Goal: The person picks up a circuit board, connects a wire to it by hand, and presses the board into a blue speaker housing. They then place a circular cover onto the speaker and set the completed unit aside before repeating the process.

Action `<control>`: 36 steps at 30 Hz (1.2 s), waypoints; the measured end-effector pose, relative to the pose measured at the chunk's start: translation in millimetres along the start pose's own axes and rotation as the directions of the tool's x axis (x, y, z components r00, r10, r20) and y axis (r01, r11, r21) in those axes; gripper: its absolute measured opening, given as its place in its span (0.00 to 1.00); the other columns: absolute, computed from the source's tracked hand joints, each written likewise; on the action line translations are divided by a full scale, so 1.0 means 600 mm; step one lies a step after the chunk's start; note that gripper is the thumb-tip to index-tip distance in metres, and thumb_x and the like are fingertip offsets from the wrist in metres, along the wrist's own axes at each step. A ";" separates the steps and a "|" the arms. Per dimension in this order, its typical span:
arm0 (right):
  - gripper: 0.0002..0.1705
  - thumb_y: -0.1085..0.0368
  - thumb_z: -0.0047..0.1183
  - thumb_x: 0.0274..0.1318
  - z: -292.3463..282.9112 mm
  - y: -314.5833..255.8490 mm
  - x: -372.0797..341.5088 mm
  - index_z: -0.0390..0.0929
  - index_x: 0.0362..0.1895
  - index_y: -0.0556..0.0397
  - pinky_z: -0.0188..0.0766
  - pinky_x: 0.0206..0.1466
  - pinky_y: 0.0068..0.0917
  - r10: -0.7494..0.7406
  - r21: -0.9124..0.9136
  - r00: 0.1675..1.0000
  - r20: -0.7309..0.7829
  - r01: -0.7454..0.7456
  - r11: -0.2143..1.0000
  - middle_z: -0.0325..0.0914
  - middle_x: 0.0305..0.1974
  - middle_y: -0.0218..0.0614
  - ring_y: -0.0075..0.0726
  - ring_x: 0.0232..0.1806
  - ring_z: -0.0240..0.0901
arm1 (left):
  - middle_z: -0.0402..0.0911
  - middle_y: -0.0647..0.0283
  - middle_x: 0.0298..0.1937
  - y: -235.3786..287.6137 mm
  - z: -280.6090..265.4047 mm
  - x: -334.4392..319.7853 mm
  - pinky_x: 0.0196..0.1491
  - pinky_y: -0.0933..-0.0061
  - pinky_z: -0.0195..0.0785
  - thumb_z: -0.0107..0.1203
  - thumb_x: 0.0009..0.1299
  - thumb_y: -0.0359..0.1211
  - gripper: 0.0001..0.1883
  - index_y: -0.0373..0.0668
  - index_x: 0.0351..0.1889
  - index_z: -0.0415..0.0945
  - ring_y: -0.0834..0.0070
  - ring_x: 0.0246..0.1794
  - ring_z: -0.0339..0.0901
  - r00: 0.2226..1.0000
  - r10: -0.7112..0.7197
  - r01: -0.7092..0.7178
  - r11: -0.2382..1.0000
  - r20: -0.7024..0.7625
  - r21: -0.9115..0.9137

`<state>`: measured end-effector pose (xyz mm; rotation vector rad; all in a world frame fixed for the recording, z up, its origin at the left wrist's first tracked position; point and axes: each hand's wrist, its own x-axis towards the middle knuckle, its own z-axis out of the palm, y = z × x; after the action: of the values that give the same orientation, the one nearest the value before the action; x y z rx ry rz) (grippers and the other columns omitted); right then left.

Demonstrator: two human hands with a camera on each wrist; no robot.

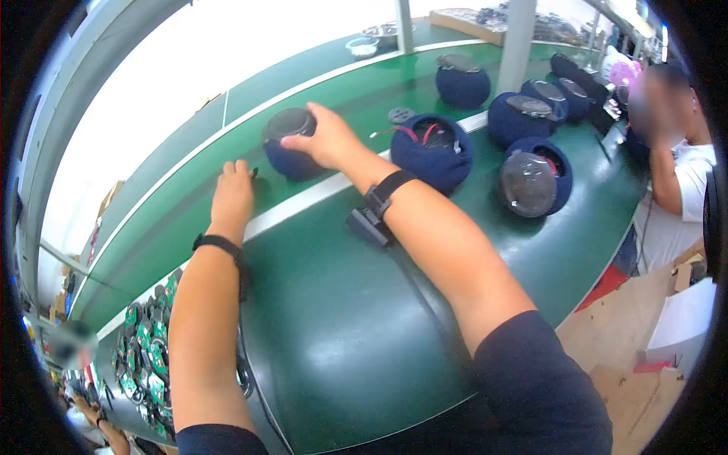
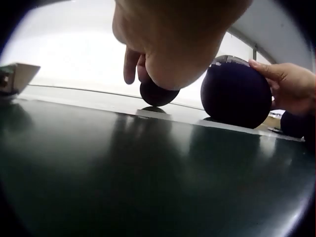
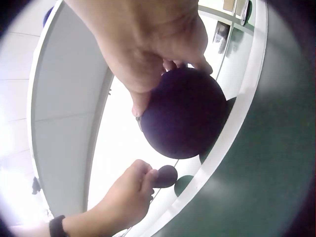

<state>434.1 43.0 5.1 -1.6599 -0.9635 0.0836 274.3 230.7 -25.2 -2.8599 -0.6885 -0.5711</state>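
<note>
My right hand (image 1: 327, 138) grips a dark blue, fabric-covered ball-shaped unit (image 1: 294, 162) with a dark disc on top, thumb and fingers spread at its upper edge. The right wrist view shows this round body (image 3: 185, 118) from the side, close over the green surface. To its left, my left hand (image 1: 232, 196) pinches a small dark round disc (image 3: 167, 177) on edge. In the left wrist view that disc (image 2: 157, 95) hangs just over the surface below the fingers. An opened blue unit (image 1: 429, 168) with red wires stands right of my right hand, beside a small dark perforated disc (image 1: 400, 114).
More blue round units (image 1: 462, 85) stand at the right, one with a clear-wrapped disc (image 1: 528, 184) leaning on it. Green circuit boards (image 1: 148, 353) lie piled at the left. A white strip (image 1: 292, 203) runs along the green bench. Another person (image 1: 667, 114) sits at the right.
</note>
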 end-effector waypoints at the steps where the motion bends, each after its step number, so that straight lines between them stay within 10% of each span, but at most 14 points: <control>1: 0.56 0.46 0.75 0.44 0.009 0.004 0.001 0.64 0.69 0.70 0.63 0.73 0.40 -0.017 -0.030 0.998 -0.064 0.015 0.999 0.69 0.66 0.62 0.58 0.69 0.67 | 0.72 0.43 0.52 -0.006 0.004 0.001 0.50 0.45 0.72 0.47 0.79 0.34 0.11 0.37 0.51 0.67 0.43 0.50 0.77 0.999 0.034 -0.034 0.999 -0.026 -0.003; 6: 0.50 0.46 0.72 0.48 0.033 0.046 0.019 0.68 0.66 0.69 0.63 0.71 0.42 -0.203 -0.194 0.972 -0.117 0.178 0.965 0.71 0.64 0.62 0.60 0.66 0.68 | 0.78 0.44 0.50 -0.009 -0.003 0.012 0.53 0.48 0.73 0.49 0.77 0.34 0.11 0.36 0.50 0.71 0.44 0.50 0.78 0.994 0.026 -0.031 0.999 0.110 0.040; 12: 0.52 0.37 0.66 0.52 -0.002 -0.021 -0.016 0.66 0.69 0.65 0.66 0.70 0.43 0.048 -0.460 0.989 -0.139 -0.108 0.881 0.70 0.64 0.59 0.58 0.66 0.69 | 0.79 0.44 0.50 0.007 -0.017 -0.012 0.54 0.49 0.73 0.50 0.76 0.35 0.12 0.34 0.46 0.74 0.46 0.51 0.79 0.983 0.022 -0.024 1.000 0.182 0.012; 21: 0.45 0.45 0.60 0.61 0.027 0.057 0.014 0.63 0.70 0.66 0.61 0.73 0.43 -0.158 -0.280 0.976 -0.147 0.112 0.953 0.67 0.67 0.59 0.59 0.71 0.63 | 0.83 0.46 0.47 -0.007 -0.051 -0.029 0.53 0.50 0.74 0.56 0.70 0.35 0.12 0.35 0.44 0.78 0.47 0.48 0.80 0.960 -0.108 0.076 0.989 0.257 0.129; 26: 0.56 0.32 0.59 0.56 0.029 0.028 0.004 0.60 0.72 0.67 0.53 0.77 0.46 -0.116 -0.369 0.985 -0.127 0.061 0.928 0.59 0.71 0.66 0.65 0.76 0.52 | 0.84 0.44 0.41 -0.024 -0.126 -0.047 0.50 0.48 0.74 0.54 0.73 0.42 0.17 0.35 0.35 0.81 0.47 0.44 0.81 0.997 -0.062 0.053 0.986 0.053 0.158; 31: 0.54 0.32 0.59 0.54 0.037 -0.045 -0.011 0.65 0.70 0.63 0.52 0.78 0.50 -0.374 -0.466 0.907 -0.194 0.250 0.849 0.59 0.71 0.65 0.66 0.76 0.51 | 0.76 0.46 0.24 -0.028 -0.259 -0.153 0.35 0.55 0.67 0.52 0.77 0.46 0.24 0.33 0.28 0.77 0.48 0.26 0.72 0.998 -0.053 0.054 0.993 0.016 -0.105; 36: 0.35 0.40 0.62 0.54 -0.021 -0.143 -0.074 0.79 0.55 0.56 0.69 0.64 0.47 -0.425 -0.484 0.899 0.107 0.420 0.768 0.77 0.58 0.50 0.57 0.61 0.71 | 0.76 0.53 0.25 0.037 -0.400 -0.335 0.36 0.63 0.68 0.57 0.75 0.39 0.15 0.34 0.41 0.79 0.58 0.26 0.71 0.979 -0.126 0.177 0.916 0.160 -0.361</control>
<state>364.6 5.9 62.8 -1.8511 -1.4187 -0.5230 40.5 75.1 114.5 -3.2435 -0.9209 -0.5913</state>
